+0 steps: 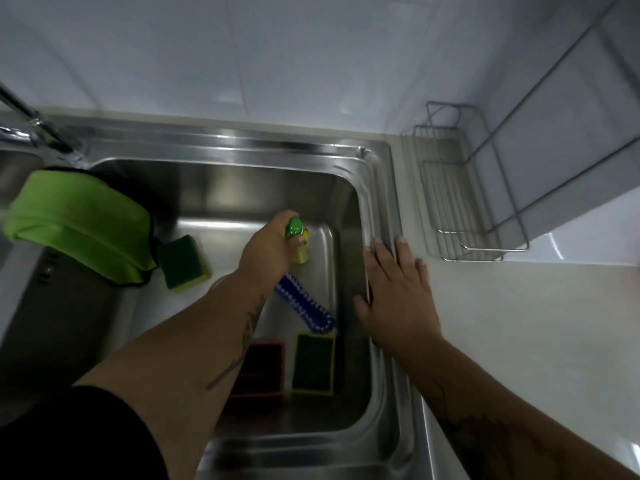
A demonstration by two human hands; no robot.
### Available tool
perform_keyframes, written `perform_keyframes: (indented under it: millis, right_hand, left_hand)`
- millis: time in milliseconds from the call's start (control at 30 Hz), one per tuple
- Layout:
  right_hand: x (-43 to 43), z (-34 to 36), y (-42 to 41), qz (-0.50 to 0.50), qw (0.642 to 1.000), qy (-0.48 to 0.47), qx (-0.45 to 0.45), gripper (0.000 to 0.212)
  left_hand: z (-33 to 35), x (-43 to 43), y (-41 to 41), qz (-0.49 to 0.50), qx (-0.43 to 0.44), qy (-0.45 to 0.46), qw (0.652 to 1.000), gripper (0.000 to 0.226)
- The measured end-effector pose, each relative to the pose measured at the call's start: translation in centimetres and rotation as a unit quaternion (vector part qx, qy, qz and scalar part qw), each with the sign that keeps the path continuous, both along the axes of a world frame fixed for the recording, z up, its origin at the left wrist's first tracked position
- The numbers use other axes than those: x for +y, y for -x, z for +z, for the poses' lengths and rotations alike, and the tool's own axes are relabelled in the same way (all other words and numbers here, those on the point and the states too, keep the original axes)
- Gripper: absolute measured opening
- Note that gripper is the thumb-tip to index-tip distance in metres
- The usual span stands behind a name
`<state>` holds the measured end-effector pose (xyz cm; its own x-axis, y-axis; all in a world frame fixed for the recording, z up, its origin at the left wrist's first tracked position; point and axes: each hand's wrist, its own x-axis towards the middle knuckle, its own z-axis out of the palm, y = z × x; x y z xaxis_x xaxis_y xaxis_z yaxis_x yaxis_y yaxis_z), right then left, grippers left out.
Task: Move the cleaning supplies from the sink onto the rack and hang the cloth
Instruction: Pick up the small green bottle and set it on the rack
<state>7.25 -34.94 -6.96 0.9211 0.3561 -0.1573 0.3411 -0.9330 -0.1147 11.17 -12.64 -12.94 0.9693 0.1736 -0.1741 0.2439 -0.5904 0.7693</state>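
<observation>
Inside the steel sink (363, 209), my left hand (268, 247) is shut on a yellow soap bottle (300, 252) with a green cap, gripping it near the top. Below it lies a blue and white brush (304, 306). A green and yellow sponge (313, 363) and a red-edged dark pad (261, 370) lie near the front wall. Another green and yellow sponge (183, 263) sits at the left. A green cloth (83, 220) hangs over the sink's left divider. My right hand (398, 292) rests flat and open on the sink's right rim. The wire rack (457, 202) stands on the counter at the right.
A chrome faucet (38, 123) reaches in from the upper left. White tiled wall (277, 57) runs behind the sink. A white counter (519, 323) spreads to the right of the sink, with a grey wall cabinet (571, 133) over the rack.
</observation>
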Motion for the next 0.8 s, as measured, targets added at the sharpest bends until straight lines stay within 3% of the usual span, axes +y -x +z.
perform_keyframes:
  millis: [167,267,333,433,533,633,800]
  right_hand:
    - [-0.2,0.4,0.3,0.011,0.999,0.006,0.037,0.084]
    - [-0.4,3.0,-0.1,0.017,0.995,-0.052,0.08,0.085]
    - [-0.4,6.6,0.0,0.026,0.991,-0.114,0.056,0.08]
    - [-1.3,13.9,1.1,0.059,0.97,-0.226,-0.069,0.069]
    - [-4.3,21.2,2.3,0.087,0.915,-0.307,-0.249,0.06]
    - [-8.2,25.3,1.6,0.062,0.86,-0.319,-0.393,0.053]
    - [-11.6,26.9,-3.5,0.017,0.841,-0.274,-0.467,0.047]
  left_hand:
    - [8.9,0.1,1.5,-0.001,-0.081,-0.021,0.997,0.036]
    - [16.2,0.4,2.3,0.033,-0.138,-0.006,0.99,0.04]
    - [20.9,0.2,2.7,0.053,-0.184,0.013,0.981,0.043]
    - [27.8,-0.7,3.2,0.063,-0.25,0.06,0.964,0.048]
    - [34.6,-2.6,3.0,0.061,-0.299,0.114,0.945,0.048]
    - [40.5,-5.3,1.8,0.038,-0.345,0.173,0.922,0.036]
    - [46.4,-10.9,-1.0,-0.006,-0.348,0.269,0.898,0.024]
